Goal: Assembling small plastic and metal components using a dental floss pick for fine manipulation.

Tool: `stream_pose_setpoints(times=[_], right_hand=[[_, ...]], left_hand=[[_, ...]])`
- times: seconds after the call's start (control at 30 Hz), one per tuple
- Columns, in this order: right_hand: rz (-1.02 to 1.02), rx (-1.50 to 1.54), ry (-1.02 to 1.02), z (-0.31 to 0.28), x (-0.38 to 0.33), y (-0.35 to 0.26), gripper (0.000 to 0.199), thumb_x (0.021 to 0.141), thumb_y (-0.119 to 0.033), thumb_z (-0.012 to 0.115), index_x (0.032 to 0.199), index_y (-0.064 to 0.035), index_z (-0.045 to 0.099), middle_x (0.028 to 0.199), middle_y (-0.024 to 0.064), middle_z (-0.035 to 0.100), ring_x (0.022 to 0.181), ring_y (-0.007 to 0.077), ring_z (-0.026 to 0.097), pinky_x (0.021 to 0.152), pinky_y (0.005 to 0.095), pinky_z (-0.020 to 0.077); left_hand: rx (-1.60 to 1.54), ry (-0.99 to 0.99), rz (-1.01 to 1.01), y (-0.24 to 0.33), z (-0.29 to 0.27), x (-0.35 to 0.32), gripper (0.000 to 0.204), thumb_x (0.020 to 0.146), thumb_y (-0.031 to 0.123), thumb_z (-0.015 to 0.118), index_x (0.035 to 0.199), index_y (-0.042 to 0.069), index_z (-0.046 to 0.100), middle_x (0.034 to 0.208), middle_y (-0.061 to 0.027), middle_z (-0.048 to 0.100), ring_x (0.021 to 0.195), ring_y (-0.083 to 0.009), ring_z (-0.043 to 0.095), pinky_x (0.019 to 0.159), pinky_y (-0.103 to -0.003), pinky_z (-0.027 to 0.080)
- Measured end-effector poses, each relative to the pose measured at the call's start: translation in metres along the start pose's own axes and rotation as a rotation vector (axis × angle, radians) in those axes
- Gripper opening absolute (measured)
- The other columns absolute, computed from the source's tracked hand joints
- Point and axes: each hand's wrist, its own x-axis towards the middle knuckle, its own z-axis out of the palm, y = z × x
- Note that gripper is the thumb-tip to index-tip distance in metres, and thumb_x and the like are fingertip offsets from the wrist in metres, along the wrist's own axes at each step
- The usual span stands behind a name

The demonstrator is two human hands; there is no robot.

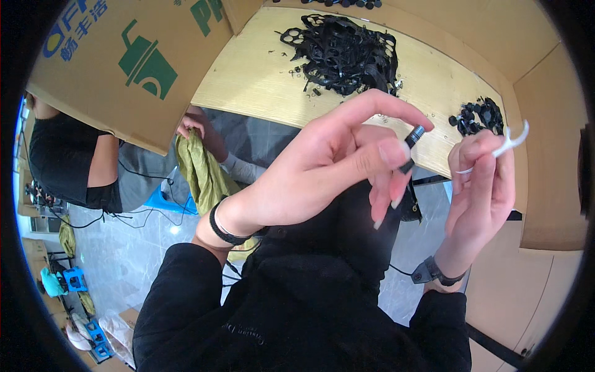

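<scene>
My left hand (310, 177) is closed, with a small black cylindrical part (411, 141) between its thumb and fingers. The upper end of that part is grey and ringed like a thread, and my index fingertip rests close to it. To the right, my right hand (480, 186) pinches a thin white plastic piece (514, 140) with a curved, forked end; its other end shows as a slim loop by the fingers. Both hands are raised in front of the table's near edge, apart from each other. On the table (254, 74) lies a big tangled heap of black rubbery scraps (347, 56).
A smaller pile of black pieces (477, 116) lies at the table's right. Cardboard walls (545, 142) border the right side, and a printed cardboard box (180, 37) juts in at upper left. Behind it, another person's hand (192, 122) touches a yellow-green sack (199, 170) near a blue stool (164, 201).
</scene>
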Motion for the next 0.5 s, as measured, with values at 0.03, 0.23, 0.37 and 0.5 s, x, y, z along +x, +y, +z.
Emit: stream_pose_setpoints(times=[0.03,0.23,0.37,0.5], right_hand=[[-0.069,-0.03,-0.007,0.002,-0.001,0.001,0.011,0.093,-0.009,0.061,0.096,-0.0005,0.056,0.082,0.0032,0.053,0.07,0.0105,0.049,0.063,0.021,0.0383],[-0.18,-0.123,-0.018,0.015,0.005,0.008,0.018,0.074,0.005,0.074,0.09,-0.001,0.069,0.094,0.011,0.064,0.086,0.0183,0.062,0.074,0.0264,0.049],[-0.455,-0.425,-0.129,-0.003,0.05,0.013,0.009,0.091,-0.005,0.063,0.096,0.0032,0.063,0.1,0.0174,0.061,0.084,0.0234,0.063,0.069,0.0323,0.0518],[-0.431,-0.296,0.091,0.004,0.132,-0.004,0.021,0.095,-0.009,0.062,0.107,0.007,0.064,0.101,0.0114,0.065,0.086,0.0158,0.061,0.081,0.0263,0.0481]], left_hand=[[-0.023,-0.037,0.002,0.0,-0.001,0.001,0.049,0.101,0.033,0.048,0.134,-0.002,0.039,0.085,-0.0166,0.061,0.061,-0.0175,0.062,0.053,-0.026,0.05],[-0.151,-0.042,0.002,-0.003,0.002,0.004,0.057,0.099,0.036,0.052,0.136,-0.001,0.03,0.091,-0.0223,0.06,0.064,-0.0234,0.063,0.061,-0.03,0.053],[-0.04,-0.026,0.178,-0.002,-0.021,0.041,0.047,0.104,0.031,0.039,0.14,0.002,0.028,0.094,-0.0237,0.057,0.069,-0.0243,0.064,0.066,-0.033,0.054],[-0.047,0.075,0.249,0.048,-0.059,0.132,0.032,0.101,0.023,0.049,0.121,-0.001,0.048,0.094,-0.0157,0.062,0.082,-0.02,0.065,0.075,-0.032,0.054]])
